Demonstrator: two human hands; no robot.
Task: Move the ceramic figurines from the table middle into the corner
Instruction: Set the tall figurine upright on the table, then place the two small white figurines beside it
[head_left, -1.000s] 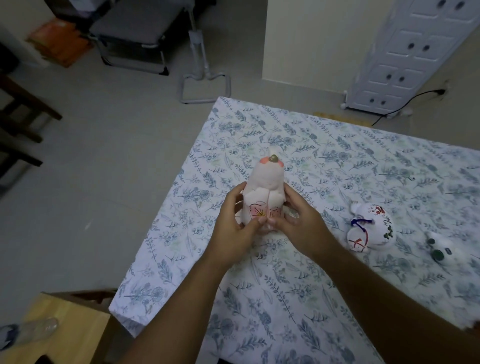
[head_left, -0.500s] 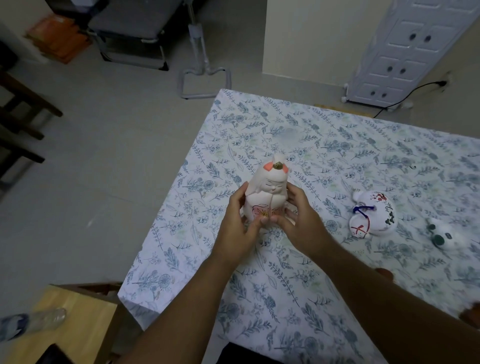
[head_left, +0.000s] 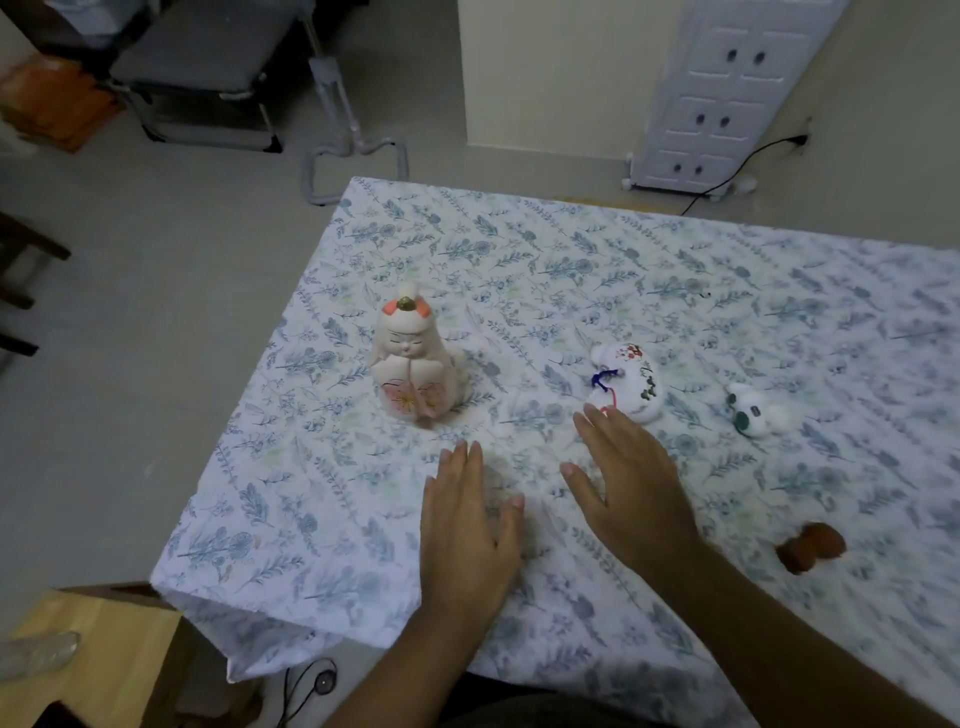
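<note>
Releasing noted: doll (head_left: 413, 364) set down, both hands clear of it.

Head view: half a second ago both hands clasped the doll; now left hand (head_left: 467, 525) and right hand (head_left: 631, 493) hover flat, fingers spread, empty. Doll stands upright near the table's (head_left: 363, 519) left edge, long axis vertical, face toward the camera. Judged placed; white figurine (head_left: 631, 382) likely next.

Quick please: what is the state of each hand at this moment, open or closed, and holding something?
Left hand: open, flat over the tablecloth, holding nothing.
Right hand: open, empty, fingertips near the white painted figurine.
</note>
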